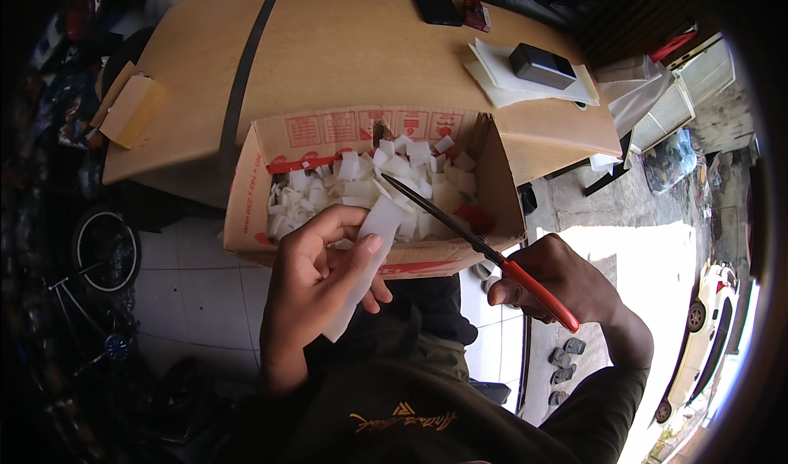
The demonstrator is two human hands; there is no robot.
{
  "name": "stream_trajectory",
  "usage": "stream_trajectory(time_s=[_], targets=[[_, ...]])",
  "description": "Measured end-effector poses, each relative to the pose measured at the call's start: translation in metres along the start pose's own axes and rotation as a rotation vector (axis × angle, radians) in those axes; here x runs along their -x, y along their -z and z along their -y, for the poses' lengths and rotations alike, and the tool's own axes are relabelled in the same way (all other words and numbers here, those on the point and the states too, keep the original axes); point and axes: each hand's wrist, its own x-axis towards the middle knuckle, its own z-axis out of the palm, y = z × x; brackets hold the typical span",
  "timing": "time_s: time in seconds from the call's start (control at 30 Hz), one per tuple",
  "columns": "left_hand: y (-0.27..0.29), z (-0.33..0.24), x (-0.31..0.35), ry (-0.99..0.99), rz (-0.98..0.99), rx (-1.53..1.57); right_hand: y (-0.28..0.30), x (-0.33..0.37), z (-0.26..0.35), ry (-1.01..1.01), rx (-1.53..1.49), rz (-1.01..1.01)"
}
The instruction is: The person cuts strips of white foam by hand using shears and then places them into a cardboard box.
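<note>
My left hand (316,279) pinches a long white strip (369,254), which looks like thin foam, between thumb and fingers. The strip slants, its upper end over an open cardboard box (238,201). In my right hand (558,279) is a pair of scissors (525,279) with red handles and dark blades. The blades point up and left, and their tip is close to the strip's upper end. Many small white cut pieces (353,168) fill the box beneath, with some red bits among them.
Behind the box stretches a tan table (328,53) crossed by a dark strap (246,62). On it lie a phone (435,2), a small red pack (476,14), and a dark box (542,66) on white sheets (492,57). A bicycle wheel (107,250) stands at the left.
</note>
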Motion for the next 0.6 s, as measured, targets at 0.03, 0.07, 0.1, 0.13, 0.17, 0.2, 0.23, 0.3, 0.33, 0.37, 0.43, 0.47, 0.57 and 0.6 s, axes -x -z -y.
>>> stream_trajectory(time_s=[0.03, 0.07, 0.1, 0.13, 0.17, 0.2, 0.23, 0.3, 0.33, 0.37, 0.43, 0.47, 0.57, 0.6], targets=[[0.000, 0.000, 0.000, 0.003, -0.010, 0.004, 0.001, -0.001, 0.000, 0.029, -0.029, -0.003], [0.001, -0.001, 0.001, 0.006, -0.020, 0.007, 0.001, -0.002, 0.000, 0.058, -0.058, -0.005], [0.001, -0.001, 0.001, 0.009, -0.029, 0.013, 0.000, -0.001, -0.003, 0.043, -0.076, 0.014], [0.000, -0.001, 0.001, 0.017, -0.038, 0.018, -0.001, 0.002, -0.008, 0.028, -0.094, 0.034], [-0.001, -0.002, 0.001, 0.024, -0.048, 0.022, -0.003, 0.004, -0.012, 0.015, -0.112, 0.054], [-0.002, -0.003, 0.001, 0.029, -0.057, 0.024, -0.005, 0.007, -0.017, 0.053, -0.118, 0.063], [-0.003, -0.003, 0.001, 0.033, -0.067, 0.028, -0.007, 0.010, -0.022, 0.091, -0.124, 0.072], [-0.004, -0.003, 0.000, 0.036, -0.082, 0.036, -0.008, 0.013, -0.027, 0.117, -0.113, 0.100], [-0.005, -0.002, 0.000, 0.037, -0.091, 0.048, -0.008, 0.014, -0.028, 0.107, -0.110, 0.099], [-0.007, -0.002, 0.000, 0.038, -0.099, 0.061, -0.009, 0.015, -0.027, 0.096, -0.107, 0.097], [-0.007, -0.002, 0.000, 0.033, -0.126, 0.062, -0.009, 0.011, -0.026, 0.090, -0.109, 0.108], [-0.008, -0.001, 0.000, 0.033, -0.136, 0.061, -0.008, 0.007, -0.024, 0.081, -0.111, 0.119], [-0.010, -0.001, -0.002, 0.044, -0.129, 0.051, -0.010, 0.000, -0.019, 0.108, -0.103, 0.077], [-0.011, -0.001, -0.002, 0.048, -0.122, 0.044, -0.011, -0.001, -0.019, 0.128, -0.098, 0.051]])
